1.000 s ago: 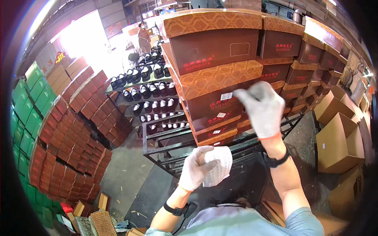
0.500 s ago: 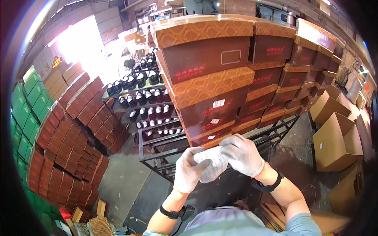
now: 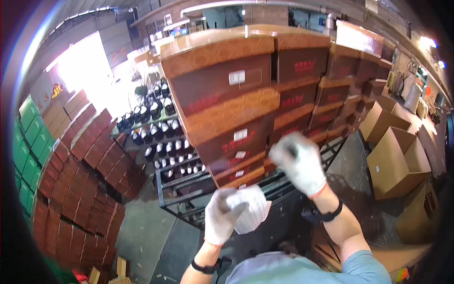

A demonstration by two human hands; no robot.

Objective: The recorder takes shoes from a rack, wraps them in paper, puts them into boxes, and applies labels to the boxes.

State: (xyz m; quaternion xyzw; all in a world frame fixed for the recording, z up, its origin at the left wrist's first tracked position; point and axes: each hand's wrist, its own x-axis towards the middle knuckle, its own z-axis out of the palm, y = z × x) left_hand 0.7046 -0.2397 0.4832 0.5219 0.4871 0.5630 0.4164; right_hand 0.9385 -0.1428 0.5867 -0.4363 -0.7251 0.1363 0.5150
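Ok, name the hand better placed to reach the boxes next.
Probably the right hand: it sits higher in view, before the stacked boxes, while the left hand is occupied gripping the white sheet.

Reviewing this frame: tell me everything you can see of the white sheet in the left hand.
The sheet is white, thin and paper-like, bent in a slight curve. Any marks on it are too blurred to make out, and whether it has several layers is unclear. The gloved left hand grips its left side, thumb across the front. It is held up on the near side of the boxes; the right hand is apart from it.
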